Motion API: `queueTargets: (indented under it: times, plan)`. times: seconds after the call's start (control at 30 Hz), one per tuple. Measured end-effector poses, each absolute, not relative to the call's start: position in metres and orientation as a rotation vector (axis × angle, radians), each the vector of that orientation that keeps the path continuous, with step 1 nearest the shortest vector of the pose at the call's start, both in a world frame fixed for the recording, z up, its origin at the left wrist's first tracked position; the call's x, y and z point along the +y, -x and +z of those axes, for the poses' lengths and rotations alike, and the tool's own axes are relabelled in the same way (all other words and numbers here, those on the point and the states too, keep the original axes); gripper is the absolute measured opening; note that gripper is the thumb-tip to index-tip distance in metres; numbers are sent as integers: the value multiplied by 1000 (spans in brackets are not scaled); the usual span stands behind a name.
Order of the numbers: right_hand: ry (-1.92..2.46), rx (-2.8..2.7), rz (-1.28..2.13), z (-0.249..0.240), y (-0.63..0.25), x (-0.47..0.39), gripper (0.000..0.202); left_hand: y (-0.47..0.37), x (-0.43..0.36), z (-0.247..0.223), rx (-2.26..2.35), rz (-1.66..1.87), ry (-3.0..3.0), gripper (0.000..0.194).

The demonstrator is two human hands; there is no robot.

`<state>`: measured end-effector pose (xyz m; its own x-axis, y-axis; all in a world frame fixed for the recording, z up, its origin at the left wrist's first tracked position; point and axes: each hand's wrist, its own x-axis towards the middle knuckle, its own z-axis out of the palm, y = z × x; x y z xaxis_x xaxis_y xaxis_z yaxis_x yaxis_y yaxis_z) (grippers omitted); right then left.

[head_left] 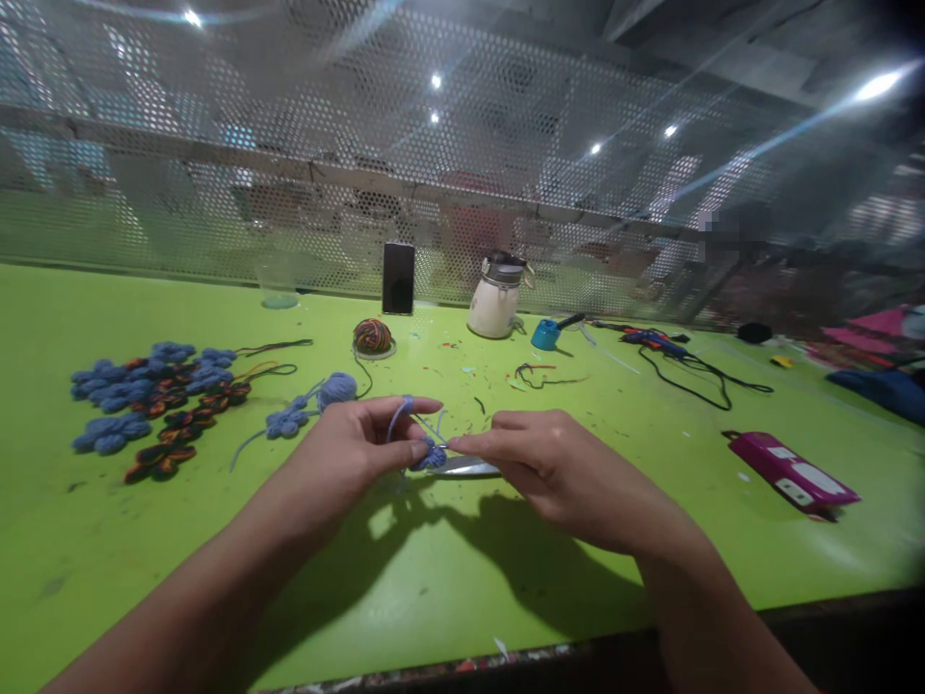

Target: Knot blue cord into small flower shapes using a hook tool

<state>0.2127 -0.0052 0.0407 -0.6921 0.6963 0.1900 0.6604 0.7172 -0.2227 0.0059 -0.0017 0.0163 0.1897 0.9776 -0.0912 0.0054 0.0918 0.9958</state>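
My left hand (361,439) pinches a small blue crochet piece (432,456) between thumb and fingers, with a strand of blue yarn (407,405) looped round its raised index finger. My right hand (564,463) is closed on a thin crochet hook (443,445); only its tip shows at the piece, and the rest is hidden in the fingers. Beneath the hands lies a silver, blade-like metal thing (466,466), partly covered by my right hand. To the left sit a ball of blue yarn (337,388) and a finished blue crochet flower (287,417).
Blue and dark-orange crochet flowers (155,395) lie at left. Farther back stand a multicoloured yarn ball (372,336), a phone (398,278), a clear cup (278,284), a white bottle (494,301) and a blue pot (545,334). Corded tool (661,344) and purple case (793,472) are right.
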Motion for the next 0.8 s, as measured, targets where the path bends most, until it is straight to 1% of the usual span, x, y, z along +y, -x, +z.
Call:
queueTargets:
  times: [0.17,0.27,0.37,0.53,0.6,0.7,0.8]
  plan:
    - [1187,-2671,-21,36,-202,-11,50,-10,-4,18,1173,1056,-1246,41]
    - [1204,-2593,-11,32,-198,-11,50,-11,-5,18,1253,1082,-1371,41]
    - [1140,-2391,254,26,-194,-8,46,-11,-7,17,1370,1149,-1608,39]
    - [1071,-1683,1152,13,-178,0,24,-13,-16,13,1391,1430,-2085,37]
    - [1014,-1387,1424,8,-171,0,26,-15,-18,12,1391,1469,-2132,39]
    - [861,-1176,1562,2,-162,-1,26,-17,-16,15,1381,1483,-1914,42]
    - [800,-1159,1525,-1,-160,-2,22,-15,-10,18,1214,1368,-1504,50]
